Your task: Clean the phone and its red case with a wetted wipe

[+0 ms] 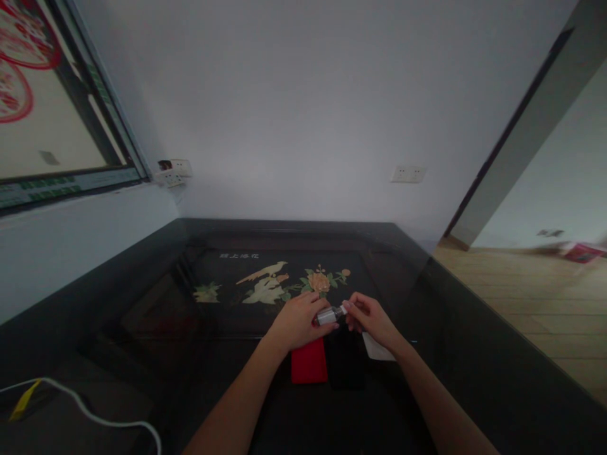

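A small clear bottle [327, 316] with a white top lies sideways between my two hands, above the dark table. My left hand [298, 319] is closed around its body. At the other end, the fingertips of my right hand [364, 314] pinch the bottle's white cap [343, 309]. Below my left hand lies a flat red cloth or pouch [309, 363]. Beside it is a black flat item [346, 361], hard to make out against the table. A white piece [377, 349], perhaps paper or cloth, is partly hidden under my right wrist.
The glossy black table [142, 309] bears an inlaid bird and flower picture [265, 284]. A white cable [90, 414] with a yellow tag [24, 400] lies at the front left. Wall sockets [408, 174] are behind, and a window [52, 107] is at left.
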A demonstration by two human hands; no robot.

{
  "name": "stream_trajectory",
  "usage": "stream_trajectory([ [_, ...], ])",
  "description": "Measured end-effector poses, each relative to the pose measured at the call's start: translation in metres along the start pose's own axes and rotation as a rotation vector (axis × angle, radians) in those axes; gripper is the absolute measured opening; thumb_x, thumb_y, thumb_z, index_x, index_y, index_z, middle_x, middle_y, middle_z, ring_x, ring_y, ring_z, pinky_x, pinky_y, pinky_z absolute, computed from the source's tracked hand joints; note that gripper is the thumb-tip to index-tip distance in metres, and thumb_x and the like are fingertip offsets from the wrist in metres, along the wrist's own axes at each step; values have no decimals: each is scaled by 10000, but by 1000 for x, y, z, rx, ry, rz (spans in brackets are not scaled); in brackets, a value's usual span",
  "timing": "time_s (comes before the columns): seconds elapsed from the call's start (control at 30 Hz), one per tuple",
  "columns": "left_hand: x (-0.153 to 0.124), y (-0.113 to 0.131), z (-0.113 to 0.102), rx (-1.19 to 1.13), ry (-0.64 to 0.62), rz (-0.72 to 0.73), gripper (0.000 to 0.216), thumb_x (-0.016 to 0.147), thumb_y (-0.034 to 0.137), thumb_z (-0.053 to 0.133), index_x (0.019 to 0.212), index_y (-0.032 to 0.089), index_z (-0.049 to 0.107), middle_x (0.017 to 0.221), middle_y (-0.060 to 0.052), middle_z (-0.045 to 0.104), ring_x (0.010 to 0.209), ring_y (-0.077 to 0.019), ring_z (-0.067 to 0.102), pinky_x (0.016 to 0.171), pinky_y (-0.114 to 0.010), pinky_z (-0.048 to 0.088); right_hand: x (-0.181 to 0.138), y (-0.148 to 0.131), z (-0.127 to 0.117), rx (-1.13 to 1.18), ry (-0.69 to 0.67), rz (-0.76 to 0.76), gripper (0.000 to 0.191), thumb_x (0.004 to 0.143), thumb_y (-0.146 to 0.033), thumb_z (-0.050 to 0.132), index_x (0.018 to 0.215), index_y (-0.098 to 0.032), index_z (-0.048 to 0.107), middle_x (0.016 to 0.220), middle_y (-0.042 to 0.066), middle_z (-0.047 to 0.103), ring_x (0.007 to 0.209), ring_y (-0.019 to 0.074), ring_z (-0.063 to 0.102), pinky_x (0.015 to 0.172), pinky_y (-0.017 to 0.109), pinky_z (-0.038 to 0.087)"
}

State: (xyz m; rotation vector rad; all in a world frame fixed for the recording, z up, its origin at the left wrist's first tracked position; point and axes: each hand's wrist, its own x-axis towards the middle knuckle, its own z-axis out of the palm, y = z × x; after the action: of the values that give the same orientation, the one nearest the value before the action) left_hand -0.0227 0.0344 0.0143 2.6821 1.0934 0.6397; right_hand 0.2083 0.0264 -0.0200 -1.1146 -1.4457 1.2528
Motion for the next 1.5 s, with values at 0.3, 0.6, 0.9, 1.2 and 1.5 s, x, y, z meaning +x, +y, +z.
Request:
stream_trajectory([
  [0.3,0,0,1,16,-15,0,321,929,521,629,1069,234,664,1011,-51,657,970,-220,631,828,-311,493,-2,-4,-1,-47,-19,-72,319,877,-512,708,983,-212,699,724,8,691,641,153,659,519,235,501],
  [0.6,0,0,1,10,-20,-7,310,936,518,609,1023,226,665,971,-51,668,944,-222,631,809,-310,486,-5,-9,-1,-46,-55,-91,320,861,-486,733,1022,-211,696,819,28,701,704,164,652,537,239,509],
  [0.9,-1,2,6,18,-27,47,347,911,555,635,1017,224,653,991,-54,662,980,-229,627,834,-315,482,-4,-2,0,-156,-29,-5,454,872,-629,660,717,-206,607,573,-9,630,486,131,565,448,220,401],
  [1.2,1,5,7,16,11,7,319,938,522,611,1073,235,650,1008,-45,677,979,-226,631,852,-325,474,-5,-3,-4,-31,25,-88,575,969,-694,418,1088,-219,719,917,78,716,799,206,673,499,237,491],
  [1.5,0,-1,11,9,34,9,282,942,496,619,1029,228,630,981,-23,666,963,-207,626,842,-308,473,-1,-3,-8,-74,-41,-71,333,857,-494,739,1007,-199,699,835,31,700,706,155,641,541,234,506],
])
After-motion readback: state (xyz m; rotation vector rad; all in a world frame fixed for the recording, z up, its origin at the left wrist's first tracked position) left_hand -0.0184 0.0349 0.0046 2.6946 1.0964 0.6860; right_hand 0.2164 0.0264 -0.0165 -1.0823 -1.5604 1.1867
